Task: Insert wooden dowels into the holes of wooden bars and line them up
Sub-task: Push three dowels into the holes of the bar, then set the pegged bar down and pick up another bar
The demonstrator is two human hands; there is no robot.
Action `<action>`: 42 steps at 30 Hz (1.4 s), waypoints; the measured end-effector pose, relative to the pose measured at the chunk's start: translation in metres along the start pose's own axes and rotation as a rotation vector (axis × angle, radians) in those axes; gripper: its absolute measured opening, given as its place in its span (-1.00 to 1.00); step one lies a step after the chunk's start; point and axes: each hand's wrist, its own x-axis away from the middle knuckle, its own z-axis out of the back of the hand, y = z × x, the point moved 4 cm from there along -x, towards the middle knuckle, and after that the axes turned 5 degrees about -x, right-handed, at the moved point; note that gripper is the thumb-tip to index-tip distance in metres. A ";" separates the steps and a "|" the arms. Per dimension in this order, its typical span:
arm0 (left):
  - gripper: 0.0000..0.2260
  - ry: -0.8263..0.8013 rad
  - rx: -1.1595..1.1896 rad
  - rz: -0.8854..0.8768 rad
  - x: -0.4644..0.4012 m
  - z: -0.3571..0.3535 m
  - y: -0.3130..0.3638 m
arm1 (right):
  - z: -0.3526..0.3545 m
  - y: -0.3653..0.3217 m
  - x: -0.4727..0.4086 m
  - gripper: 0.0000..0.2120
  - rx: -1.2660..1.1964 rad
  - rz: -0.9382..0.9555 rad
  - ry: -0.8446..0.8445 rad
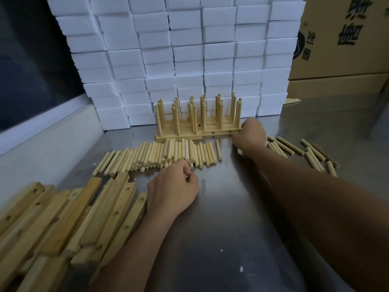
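Both hands are on the steel table (221, 207). Our right hand (250, 133) reaches far forward to the right end of the finished bars (200, 131), its fingers curled at the front bar's end; we cannot tell whether it grips the bar or only presses against it. Our left hand (171, 189) rests nearer us, fingers curled with thumb and fingertips pinched together just below the dowel pile (160, 154); whether a dowel sits in that pinch we cannot see.

The finished bars stand against the white foam blocks (179, 60), their long axis running left to right across our view, pegs upright. The front bar shows holes in its near face. Loose dowels lie between the hands and those bars, each pointing roughly away from us, so their long axis crosses that of the bars. A second scatter of dowels (305, 152) lies right of the right hand. Empty bars (73, 218) are heaped at near left, touching the left wrist, their length slanting away to the right.

We judge the next bar will come from that heap: the left hand is much nearer it, and the bar must turn crosswise to match the row.
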 end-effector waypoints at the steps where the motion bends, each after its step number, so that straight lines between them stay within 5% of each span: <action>1: -0.87 0.001 -0.005 0.002 0.000 0.000 0.000 | 0.001 -0.001 0.007 -0.75 -0.011 0.007 -0.021; 10: -0.84 -0.038 -0.037 0.002 0.003 0.005 0.005 | 0.034 -0.009 0.086 -0.90 0.000 0.069 -0.299; 17: -0.90 -0.184 -0.051 -0.003 0.001 0.028 0.018 | 0.051 0.014 0.127 -0.85 -0.025 0.181 -0.216; 26: -0.81 -0.407 -0.510 0.177 0.000 0.075 -0.001 | 0.054 0.015 0.128 -0.91 -0.161 0.161 -0.223; 38: -0.78 -0.320 -0.015 -0.069 0.002 0.048 0.018 | 0.053 0.015 0.128 -0.92 -0.180 0.165 -0.238; 42: -0.67 -0.451 -0.150 0.026 -0.002 0.051 0.006 | 0.052 0.017 0.127 -0.93 -0.192 0.167 -0.243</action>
